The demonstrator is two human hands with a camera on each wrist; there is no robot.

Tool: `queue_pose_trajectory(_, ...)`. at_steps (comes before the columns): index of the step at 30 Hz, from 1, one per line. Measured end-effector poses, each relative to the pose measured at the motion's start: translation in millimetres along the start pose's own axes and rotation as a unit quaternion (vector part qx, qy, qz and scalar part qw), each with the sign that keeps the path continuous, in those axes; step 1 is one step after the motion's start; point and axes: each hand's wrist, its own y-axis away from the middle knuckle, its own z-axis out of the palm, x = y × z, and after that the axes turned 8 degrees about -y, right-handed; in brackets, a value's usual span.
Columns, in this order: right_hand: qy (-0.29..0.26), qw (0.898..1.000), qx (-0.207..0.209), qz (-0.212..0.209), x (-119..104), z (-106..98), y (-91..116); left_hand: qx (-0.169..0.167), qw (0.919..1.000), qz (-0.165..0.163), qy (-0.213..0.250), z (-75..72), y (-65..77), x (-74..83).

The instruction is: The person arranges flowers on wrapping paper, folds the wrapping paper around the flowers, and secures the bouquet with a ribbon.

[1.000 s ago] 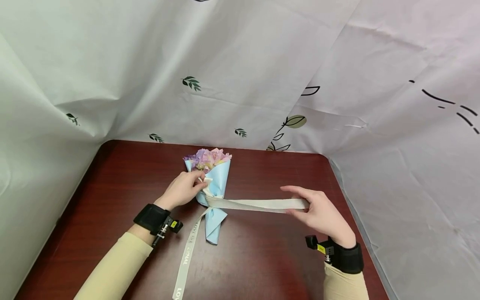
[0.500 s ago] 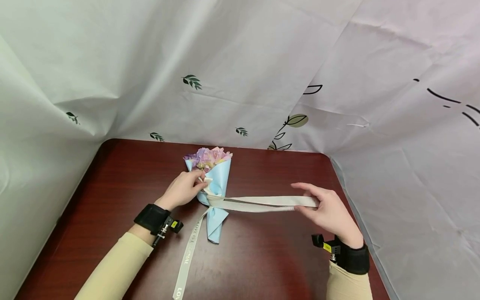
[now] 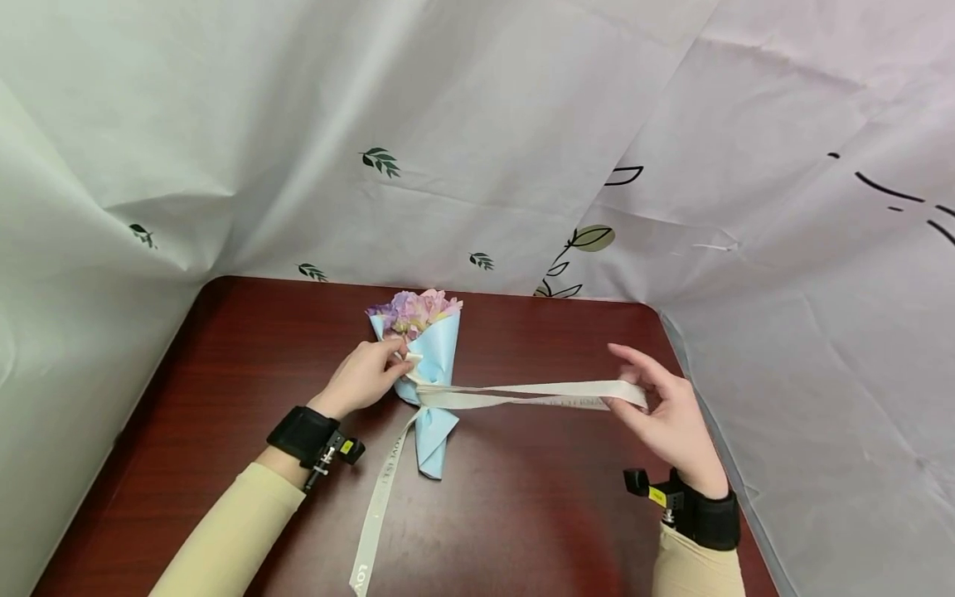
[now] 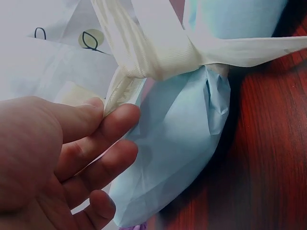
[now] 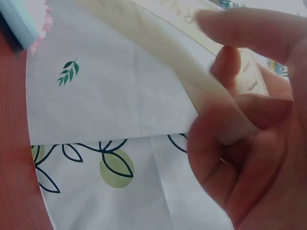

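Note:
A small bouquet (image 3: 438, 348), with pink and purple flowers in light blue wrapping, lies on the table. A cream ribbon (image 3: 537, 398) circles its narrow waist. My left hand (image 3: 363, 375) pinches a short end of that ribbon between thumb and forefinger, just left of the wrapping. In the left wrist view the pinched ribbon (image 4: 129, 86) and the blue wrapping (image 4: 165, 139) show close up. Off to the right, my right hand (image 3: 667, 414) holds a long loop of ribbon, pulled out sideways from the bouquet; the ribbon (image 5: 192, 81) runs in among its curled fingers.
The dark red table (image 3: 515, 514) ends at the back against a white cloth (image 3: 477, 124) with leaf prints. A loose printed ribbon tail (image 3: 379, 502) runs from the bouquet down toward the table's near side.
My right hand has moved to the right and slightly away from me, drawing the ribbon loop longer. The bouquet's lower end has shifted a little right. My left hand keeps its place.

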Motion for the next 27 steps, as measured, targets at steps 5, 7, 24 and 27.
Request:
queue_pose_trajectory(5, -0.099, 0.995, 0.001, -0.017, -17.9, 3.8, -1.7, 0.0, 1.0, -0.001, -0.002, 0.7, 0.4, -1.2)
queue_pose_trajectory(7, -0.093, 0.996, -0.004, -0.019, -16.7, 3.0, -0.8, -0.001, 1.0, -0.004, -0.003, 1.1, 0.9, -2.1)
queue_pose_trajectory(24, 0.196, 0.958, -0.179, 0.113, 47.7, 70.4, -5.2, -0.009, 0.9986, 0.017, 0.05, 3.4, 6.2, 10.0)
queue_pose_trajectory(27, 0.179, 0.96, -0.202, 0.077, 54.5, 114.6, -14.5, -0.003, 0.998, 0.029, 0.056, 4.9, 7.8, 13.4)
